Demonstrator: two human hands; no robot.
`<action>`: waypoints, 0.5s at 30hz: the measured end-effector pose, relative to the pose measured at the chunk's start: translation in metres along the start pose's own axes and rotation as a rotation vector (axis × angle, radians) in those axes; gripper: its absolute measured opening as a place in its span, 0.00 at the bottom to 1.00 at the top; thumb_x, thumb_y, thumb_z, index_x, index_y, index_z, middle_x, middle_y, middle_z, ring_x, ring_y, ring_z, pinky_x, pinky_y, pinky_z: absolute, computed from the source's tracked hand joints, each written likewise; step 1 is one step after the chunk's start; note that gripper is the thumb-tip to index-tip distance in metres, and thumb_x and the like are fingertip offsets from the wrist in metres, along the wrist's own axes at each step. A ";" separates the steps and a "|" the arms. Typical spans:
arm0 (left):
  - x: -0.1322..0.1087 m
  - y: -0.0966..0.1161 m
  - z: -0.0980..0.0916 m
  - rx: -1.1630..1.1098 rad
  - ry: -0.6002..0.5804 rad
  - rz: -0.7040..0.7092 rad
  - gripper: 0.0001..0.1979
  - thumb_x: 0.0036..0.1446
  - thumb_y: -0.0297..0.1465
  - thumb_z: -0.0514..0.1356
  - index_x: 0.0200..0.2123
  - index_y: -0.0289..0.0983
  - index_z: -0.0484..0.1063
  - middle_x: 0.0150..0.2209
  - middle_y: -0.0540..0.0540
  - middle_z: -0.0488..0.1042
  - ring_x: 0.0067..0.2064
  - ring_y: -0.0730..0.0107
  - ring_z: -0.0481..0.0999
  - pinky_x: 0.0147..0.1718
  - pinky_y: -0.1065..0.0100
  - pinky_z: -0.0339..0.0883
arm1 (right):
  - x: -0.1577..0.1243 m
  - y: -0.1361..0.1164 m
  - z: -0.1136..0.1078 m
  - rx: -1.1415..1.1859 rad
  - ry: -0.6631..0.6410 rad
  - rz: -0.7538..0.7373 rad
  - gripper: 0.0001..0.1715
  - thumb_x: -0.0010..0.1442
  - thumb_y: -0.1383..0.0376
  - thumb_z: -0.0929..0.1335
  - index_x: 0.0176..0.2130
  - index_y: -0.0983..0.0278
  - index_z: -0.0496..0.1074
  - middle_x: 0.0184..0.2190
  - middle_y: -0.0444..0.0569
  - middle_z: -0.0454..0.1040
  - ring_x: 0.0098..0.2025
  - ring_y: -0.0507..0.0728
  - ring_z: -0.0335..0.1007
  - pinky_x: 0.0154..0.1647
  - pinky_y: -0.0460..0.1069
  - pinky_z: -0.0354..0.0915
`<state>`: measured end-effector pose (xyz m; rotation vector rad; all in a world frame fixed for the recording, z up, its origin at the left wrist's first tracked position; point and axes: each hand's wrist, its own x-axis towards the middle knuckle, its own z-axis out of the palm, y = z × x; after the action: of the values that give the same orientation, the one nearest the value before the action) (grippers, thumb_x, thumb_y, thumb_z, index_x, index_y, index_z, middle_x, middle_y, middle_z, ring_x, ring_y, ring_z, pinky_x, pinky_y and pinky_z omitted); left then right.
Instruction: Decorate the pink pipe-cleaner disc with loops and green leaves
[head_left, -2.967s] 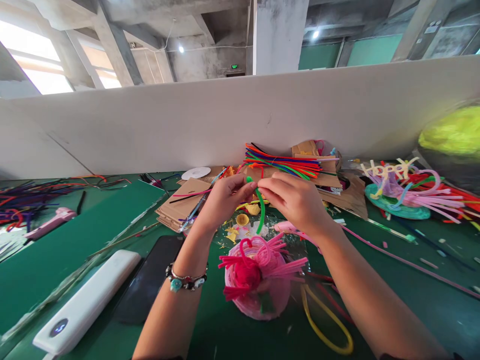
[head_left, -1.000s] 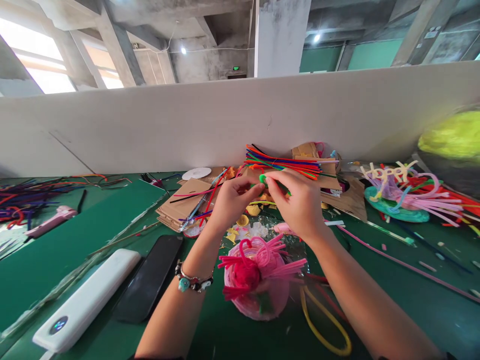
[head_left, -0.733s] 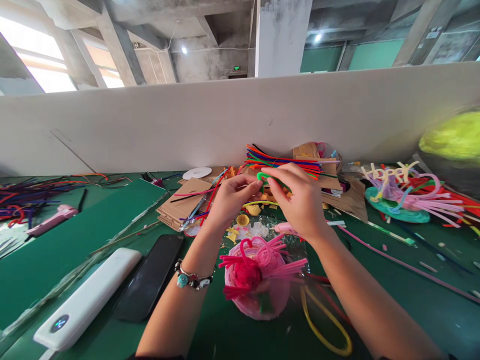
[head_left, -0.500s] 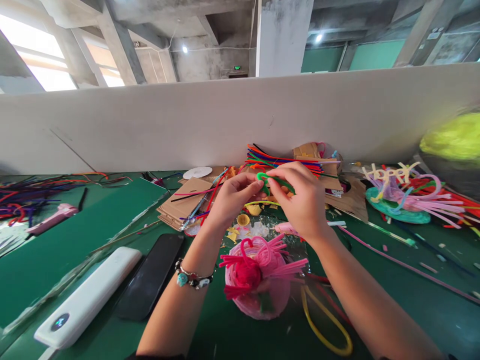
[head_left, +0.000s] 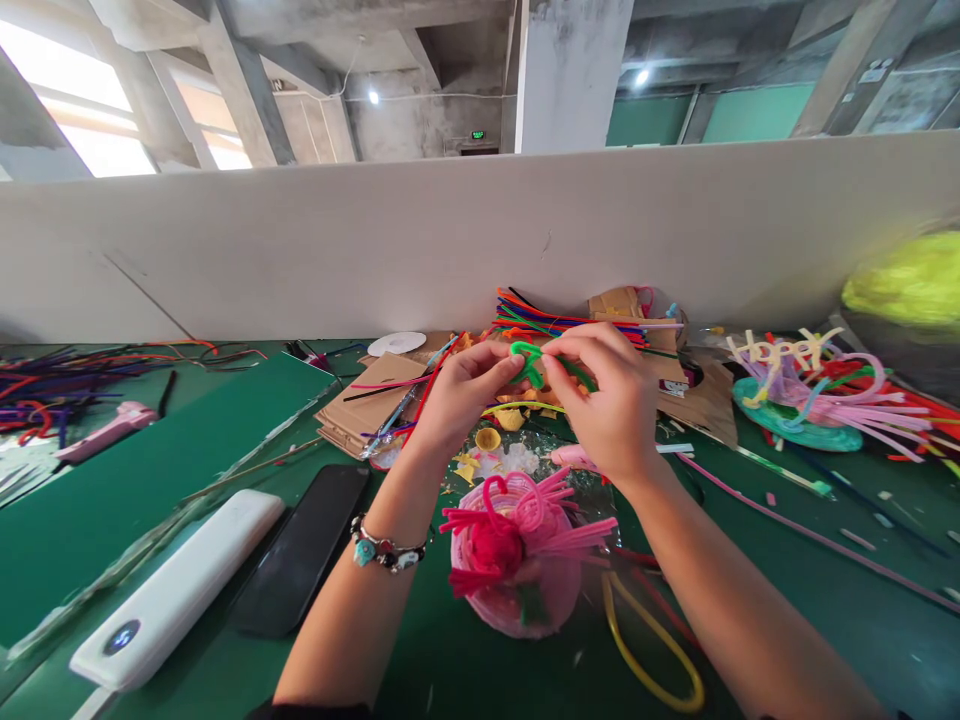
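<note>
Between my two hands is a green pipe cleaner [head_left: 534,372], bent into a small curl. My left hand [head_left: 472,392] pinches its left end between thumb and fingers. With thumb and forefinger, my right hand [head_left: 606,400] grips the other side, and a green length runs under those fingers. Below them on the table lies a round pink piece [head_left: 547,600] made of pipe cleaners, bearing a red rose-like coil [head_left: 491,550] and pink strands fanned to the right. A pink glue gun [head_left: 574,457] lies partly hidden behind my right hand.
A white power bank [head_left: 180,590] and black phone [head_left: 304,550] lie left. Cardboard pieces [head_left: 375,395] and a bundle of coloured pipe cleaners [head_left: 555,318] are by the white partition [head_left: 300,250]. A teal disc with lettering [head_left: 802,425] sits right. A yellow loop [head_left: 660,660] lies near my right forearm.
The green pipe cleaner has turned a little between my fingers, and more of its bent part shows now. Both hands stay in almost the same place.
</note>
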<state>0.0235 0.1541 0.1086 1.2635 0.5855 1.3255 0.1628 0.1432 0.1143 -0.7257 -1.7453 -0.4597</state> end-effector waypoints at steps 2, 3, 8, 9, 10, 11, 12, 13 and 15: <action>0.001 -0.001 -0.001 0.005 -0.001 0.021 0.05 0.44 0.28 0.63 0.24 0.34 0.70 0.23 0.54 0.72 0.23 0.83 0.71 0.27 0.77 0.67 | 0.000 0.000 0.000 0.014 -0.021 -0.009 0.06 0.54 0.74 0.64 0.30 0.64 0.67 0.27 0.48 0.71 0.31 0.53 0.69 0.32 0.48 0.66; 0.001 -0.001 -0.002 0.011 -0.003 0.031 0.05 0.44 0.29 0.64 0.24 0.34 0.70 0.22 0.54 0.72 0.23 0.83 0.71 0.27 0.77 0.67 | -0.001 -0.001 0.001 0.019 -0.028 -0.010 0.06 0.54 0.74 0.64 0.30 0.64 0.68 0.27 0.48 0.72 0.30 0.52 0.69 0.32 0.48 0.66; 0.000 -0.002 -0.004 0.030 -0.009 0.067 0.07 0.43 0.30 0.64 0.23 0.34 0.69 0.21 0.55 0.71 0.22 0.84 0.70 0.26 0.78 0.66 | -0.002 -0.001 0.003 0.024 -0.035 -0.007 0.05 0.55 0.73 0.64 0.30 0.65 0.68 0.26 0.49 0.73 0.30 0.53 0.69 0.31 0.48 0.65; 0.000 -0.002 -0.004 0.029 -0.014 0.074 0.07 0.44 0.30 0.64 0.23 0.34 0.69 0.21 0.55 0.70 0.22 0.84 0.70 0.25 0.78 0.66 | -0.003 -0.001 0.003 0.023 -0.036 -0.008 0.05 0.55 0.73 0.64 0.30 0.65 0.68 0.26 0.49 0.73 0.30 0.53 0.69 0.31 0.48 0.65; 0.000 -0.002 -0.004 0.028 -0.018 0.082 0.07 0.44 0.30 0.64 0.23 0.34 0.69 0.20 0.55 0.70 0.22 0.84 0.70 0.25 0.79 0.65 | -0.003 -0.001 0.003 0.022 -0.035 -0.010 0.05 0.55 0.73 0.64 0.30 0.65 0.68 0.26 0.49 0.73 0.30 0.53 0.69 0.32 0.48 0.65; 0.000 -0.002 -0.003 0.030 -0.021 0.088 0.07 0.44 0.30 0.64 0.23 0.34 0.69 0.20 0.55 0.70 0.22 0.84 0.70 0.25 0.79 0.65 | -0.003 -0.002 0.004 0.020 -0.033 -0.013 0.06 0.55 0.73 0.64 0.30 0.65 0.68 0.26 0.49 0.73 0.30 0.53 0.69 0.32 0.48 0.65; 0.000 -0.002 -0.003 0.034 -0.021 0.091 0.07 0.44 0.30 0.64 0.23 0.34 0.69 0.20 0.55 0.70 0.23 0.84 0.70 0.25 0.79 0.65 | -0.003 -0.002 0.004 0.020 -0.032 -0.017 0.06 0.55 0.74 0.64 0.30 0.65 0.68 0.26 0.49 0.73 0.30 0.53 0.69 0.32 0.48 0.65; 0.000 -0.001 -0.003 0.042 -0.017 0.090 0.07 0.44 0.30 0.64 0.23 0.34 0.69 0.20 0.55 0.70 0.23 0.83 0.70 0.25 0.78 0.65 | -0.003 -0.002 0.004 0.020 -0.032 -0.022 0.06 0.55 0.74 0.64 0.30 0.65 0.68 0.26 0.49 0.73 0.30 0.53 0.69 0.32 0.48 0.65; 0.001 -0.001 -0.003 0.061 0.000 0.082 0.07 0.44 0.30 0.64 0.23 0.34 0.69 0.20 0.55 0.70 0.23 0.83 0.70 0.25 0.78 0.65 | -0.003 -0.002 0.004 0.021 -0.029 -0.034 0.06 0.55 0.74 0.64 0.30 0.65 0.68 0.25 0.49 0.73 0.30 0.53 0.69 0.32 0.47 0.65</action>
<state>0.0212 0.1560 0.1066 1.3497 0.5835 1.3842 0.1586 0.1434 0.1105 -0.6919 -1.7889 -0.4550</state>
